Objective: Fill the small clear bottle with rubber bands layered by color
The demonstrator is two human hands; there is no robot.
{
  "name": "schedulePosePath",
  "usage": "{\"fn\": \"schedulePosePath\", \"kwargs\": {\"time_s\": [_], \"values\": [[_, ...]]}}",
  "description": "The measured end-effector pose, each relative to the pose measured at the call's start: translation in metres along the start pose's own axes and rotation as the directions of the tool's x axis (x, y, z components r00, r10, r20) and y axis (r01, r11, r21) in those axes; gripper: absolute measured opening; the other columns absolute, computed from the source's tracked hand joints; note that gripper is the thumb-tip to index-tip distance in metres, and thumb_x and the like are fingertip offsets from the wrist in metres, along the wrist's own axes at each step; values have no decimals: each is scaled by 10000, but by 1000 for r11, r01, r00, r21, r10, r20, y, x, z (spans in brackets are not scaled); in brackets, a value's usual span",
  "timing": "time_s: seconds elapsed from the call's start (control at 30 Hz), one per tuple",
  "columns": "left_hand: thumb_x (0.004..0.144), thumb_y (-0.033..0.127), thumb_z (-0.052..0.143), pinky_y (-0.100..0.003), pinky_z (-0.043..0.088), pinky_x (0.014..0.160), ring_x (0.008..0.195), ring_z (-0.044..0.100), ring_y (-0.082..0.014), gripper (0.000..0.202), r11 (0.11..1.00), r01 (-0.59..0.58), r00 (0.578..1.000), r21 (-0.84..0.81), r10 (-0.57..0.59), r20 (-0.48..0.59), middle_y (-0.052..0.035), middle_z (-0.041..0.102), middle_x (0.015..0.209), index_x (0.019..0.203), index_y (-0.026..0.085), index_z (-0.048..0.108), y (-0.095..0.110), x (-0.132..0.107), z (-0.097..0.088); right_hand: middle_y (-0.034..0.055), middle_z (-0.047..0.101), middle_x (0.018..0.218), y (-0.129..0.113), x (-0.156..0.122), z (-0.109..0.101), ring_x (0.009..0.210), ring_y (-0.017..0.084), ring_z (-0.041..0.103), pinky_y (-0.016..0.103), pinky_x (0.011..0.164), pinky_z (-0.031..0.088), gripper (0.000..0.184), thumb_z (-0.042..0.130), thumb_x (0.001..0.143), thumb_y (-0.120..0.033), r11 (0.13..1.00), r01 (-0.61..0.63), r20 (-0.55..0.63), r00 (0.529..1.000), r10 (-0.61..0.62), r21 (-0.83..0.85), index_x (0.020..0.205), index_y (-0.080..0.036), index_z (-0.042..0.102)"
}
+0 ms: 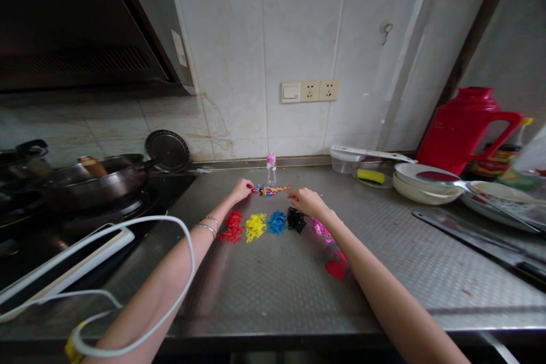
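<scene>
A row of small loop-like coloured pieces, perhaps rubber bands, lies on the steel counter: a red pile [232, 227], a yellow pile [256, 227], a blue pile [276, 222], a black pile [296, 219] and a pink pile [321, 228]. Behind them stretches a narrow multicoloured strip [269, 190] of similar pieces. My left hand [242, 189] pinches the strip's left end. At its right end, my right hand [307, 201] is closed with fingertips together; what they hold, if anything, is too small to make out. A small clear bottle with a pink top [271, 168] stands just behind.
A red heart-shaped piece [336, 268] lies by my right forearm. To the left are a pan [94, 182] on the stove and a looping white cable [190, 244]. On the right stand bowls [420, 193], a red thermos [456, 131] and a long knife-like tool [469, 242].
</scene>
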State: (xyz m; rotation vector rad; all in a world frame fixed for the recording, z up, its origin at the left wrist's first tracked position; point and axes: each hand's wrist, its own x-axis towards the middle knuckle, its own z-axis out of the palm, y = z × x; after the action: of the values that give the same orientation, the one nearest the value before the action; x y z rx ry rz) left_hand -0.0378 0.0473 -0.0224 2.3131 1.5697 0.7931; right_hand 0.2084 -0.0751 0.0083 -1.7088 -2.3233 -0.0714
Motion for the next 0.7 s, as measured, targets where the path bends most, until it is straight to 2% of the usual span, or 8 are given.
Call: {"fn": "schedulePosePath", "kwargs": {"time_s": [0.33, 0.7], "values": [[654, 80, 516, -256, 452, 691, 694, 596, -149, 202, 998, -3, 995, -68, -4, -103, -80, 673, 751, 773, 109, 676, -6, 1, 2, 50, 635, 1003, 2, 1, 3, 910, 186, 580, 245, 752, 407, 325, 368, 794, -219, 999, 18, 17, 1000, -17, -29, 1001, -248, 616], [651, 82, 523, -266, 467, 680, 689, 597, -148, 212, 980, -16, 980, -198, -23, -196, -92, 670, 761, 813, 86, 659, -5, -11, -19, 48, 639, 991, 2, 2, 4, 916, 185, 573, 242, 732, 408, 327, 369, 789, -217, 999, 18, 42, 999, -17, -27, 990, -250, 624]]}}
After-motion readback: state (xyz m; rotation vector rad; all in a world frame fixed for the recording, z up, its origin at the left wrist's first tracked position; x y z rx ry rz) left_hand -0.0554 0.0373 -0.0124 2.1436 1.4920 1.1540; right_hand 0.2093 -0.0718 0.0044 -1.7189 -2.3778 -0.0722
